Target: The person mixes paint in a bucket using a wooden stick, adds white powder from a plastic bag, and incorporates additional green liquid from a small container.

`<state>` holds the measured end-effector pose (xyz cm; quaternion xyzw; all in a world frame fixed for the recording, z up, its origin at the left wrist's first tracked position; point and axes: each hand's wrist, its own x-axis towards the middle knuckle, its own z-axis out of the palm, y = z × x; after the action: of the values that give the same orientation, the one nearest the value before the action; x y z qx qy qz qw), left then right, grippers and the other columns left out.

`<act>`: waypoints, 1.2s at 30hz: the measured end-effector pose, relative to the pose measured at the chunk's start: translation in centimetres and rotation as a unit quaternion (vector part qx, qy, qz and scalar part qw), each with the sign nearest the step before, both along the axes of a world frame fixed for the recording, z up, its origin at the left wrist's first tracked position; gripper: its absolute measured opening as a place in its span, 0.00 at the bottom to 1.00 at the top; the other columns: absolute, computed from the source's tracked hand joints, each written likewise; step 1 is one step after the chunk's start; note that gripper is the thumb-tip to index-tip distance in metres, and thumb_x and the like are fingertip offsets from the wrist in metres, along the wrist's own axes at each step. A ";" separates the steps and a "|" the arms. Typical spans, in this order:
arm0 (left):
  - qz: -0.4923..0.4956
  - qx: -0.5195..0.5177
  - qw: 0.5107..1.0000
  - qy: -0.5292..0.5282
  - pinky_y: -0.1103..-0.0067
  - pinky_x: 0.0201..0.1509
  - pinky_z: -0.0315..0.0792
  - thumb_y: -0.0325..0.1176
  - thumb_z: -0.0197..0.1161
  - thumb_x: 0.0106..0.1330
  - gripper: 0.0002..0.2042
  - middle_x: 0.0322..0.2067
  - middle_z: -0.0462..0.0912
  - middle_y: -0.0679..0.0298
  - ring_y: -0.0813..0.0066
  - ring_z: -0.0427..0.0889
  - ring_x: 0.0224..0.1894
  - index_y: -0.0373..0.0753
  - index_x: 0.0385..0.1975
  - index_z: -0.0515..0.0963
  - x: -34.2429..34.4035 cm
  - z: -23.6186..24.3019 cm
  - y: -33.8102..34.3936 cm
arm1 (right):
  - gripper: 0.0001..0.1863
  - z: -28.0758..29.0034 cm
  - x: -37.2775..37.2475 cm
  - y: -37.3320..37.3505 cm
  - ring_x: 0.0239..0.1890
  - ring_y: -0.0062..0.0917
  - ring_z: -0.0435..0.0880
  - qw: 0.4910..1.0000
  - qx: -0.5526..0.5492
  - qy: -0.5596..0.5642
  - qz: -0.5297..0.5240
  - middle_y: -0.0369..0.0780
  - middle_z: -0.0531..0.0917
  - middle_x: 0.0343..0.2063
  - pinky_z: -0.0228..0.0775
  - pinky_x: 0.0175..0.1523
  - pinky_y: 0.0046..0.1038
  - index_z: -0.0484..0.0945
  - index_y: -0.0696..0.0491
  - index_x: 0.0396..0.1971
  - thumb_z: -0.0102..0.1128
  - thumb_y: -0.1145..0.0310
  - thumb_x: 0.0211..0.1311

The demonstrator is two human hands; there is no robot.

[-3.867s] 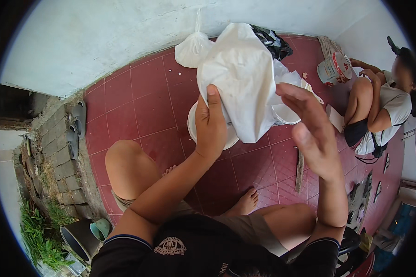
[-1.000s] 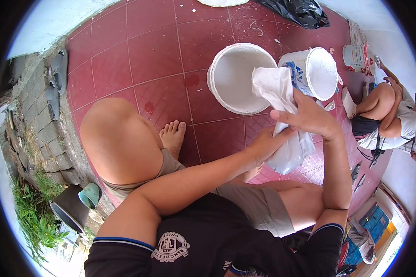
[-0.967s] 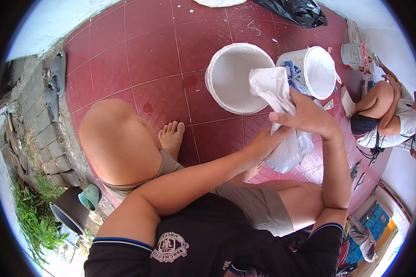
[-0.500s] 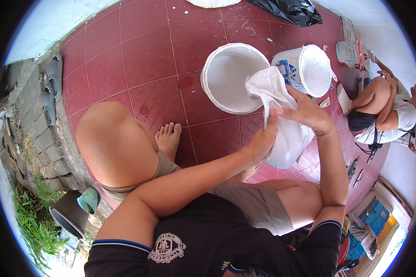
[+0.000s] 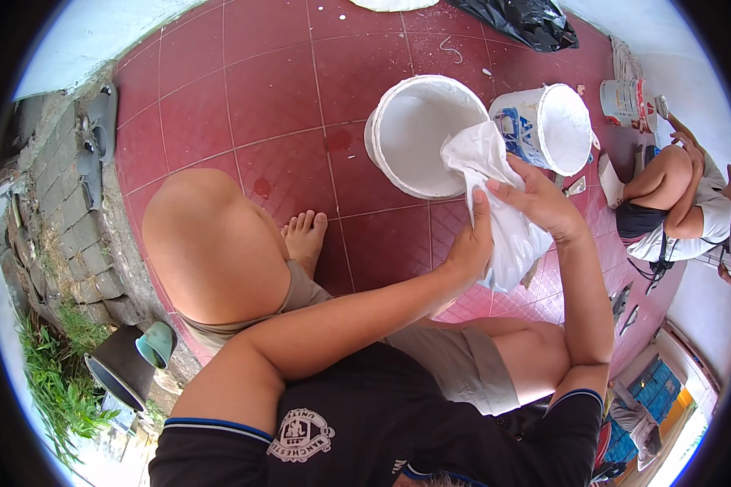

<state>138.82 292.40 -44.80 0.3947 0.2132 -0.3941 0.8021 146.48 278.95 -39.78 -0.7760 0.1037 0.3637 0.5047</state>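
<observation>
A white plastic bag hangs between my hands, crumpled and bulging at its lower end. My left hand closes on its left side, thumb pointing up. From the right, my right hand grips the bag near its middle, with the fingers bent around it. The bag's gathered top leans over the near right rim of a large white bucket, whose inside is coated white. Beside that bucket, a second white bucket with blue print lies tilted, its white inside showing. What the bag contains is hidden.
Red floor tiles carry white specks. A black plastic bag lies at the far edge. Another person sits at the right, near a third bucket. A dark bucket and green dipper stand at the lower left.
The view has shifted slightly, so the floor and buckets sit a little farther right. Both hands still hold the plastic bag; its lower part looks narrower.
</observation>
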 end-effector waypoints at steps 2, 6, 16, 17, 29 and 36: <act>-0.015 -0.033 0.999 0.029 0.78 0.61 0.67 0.75 0.27 0.68 0.50 0.55 0.77 0.50 0.66 0.75 0.58 0.27 0.65 0.65 0.0 0.1 -0.1 | 0.30 0.3 -0.1 -0.2 0.54 0.21 0.78 1.000 -0.004 -0.005 -0.007 0.41 0.81 0.54 0.69 0.60 0.25 0.70 0.59 0.63 0.64 0.56 0.68; -0.032 -0.052 0.997 0.040 0.79 0.60 0.68 0.75 0.28 0.69 0.50 0.53 0.78 0.54 0.69 0.76 0.55 0.28 0.63 0.67 -0.2 0.6 0.3 | 0.31 0.1 -0.1 -0.7 0.54 0.16 0.75 0.998 0.033 0.059 -0.013 0.37 0.78 0.56 0.67 0.60 0.23 0.67 0.58 0.66 0.62 0.59 0.70; -0.105 -0.063 0.990 0.070 0.76 0.47 0.75 0.76 0.31 0.67 0.48 0.38 0.82 0.57 0.68 0.82 0.42 0.31 0.50 0.78 -0.6 -1.5 -0.4 | 0.36 1.2 -0.9 0.1 0.55 0.24 0.78 0.997 -0.067 -0.006 0.047 0.43 0.80 0.53 0.69 0.61 0.28 0.68 0.59 0.64 0.64 0.48 0.66; -0.074 -0.053 0.994 0.067 0.75 0.45 0.76 0.77 0.32 0.67 0.47 0.38 0.83 0.57 0.68 0.83 0.40 0.31 0.48 0.78 -0.8 -1.1 -0.6 | 0.36 1.5 -0.9 0.2 0.55 0.24 0.78 0.997 -0.067 -0.005 0.045 0.43 0.80 0.53 0.69 0.61 0.28 0.68 0.59 0.64 0.64 0.48 0.66; -0.091 -0.133 0.985 0.067 0.75 0.42 0.78 0.77 0.30 0.66 0.44 0.36 0.83 0.60 0.70 0.84 0.38 0.38 0.49 0.75 -0.4 -1.2 -0.3 | 0.45 2.0 -1.9 0.9 0.49 0.29 0.80 0.994 -0.092 0.038 0.033 0.45 0.80 0.47 0.72 0.54 0.30 0.69 0.60 0.58 0.76 0.43 0.49; -0.103 -0.128 0.983 0.078 0.75 0.45 0.78 0.79 0.29 0.64 0.46 0.39 0.82 0.61 0.72 0.83 0.41 0.40 0.55 0.72 -0.7 -1.5 -0.5 | 0.44 1.2 -2.7 1.2 0.49 0.26 0.80 0.996 -0.066 0.048 -0.032 0.44 0.81 0.46 0.72 0.54 0.28 0.70 0.59 0.57 0.79 0.47 0.46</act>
<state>138.13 291.88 -46.31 0.2763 0.1811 -0.5282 0.7822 143.78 280.13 -38.57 -0.7857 0.1764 0.3760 0.4585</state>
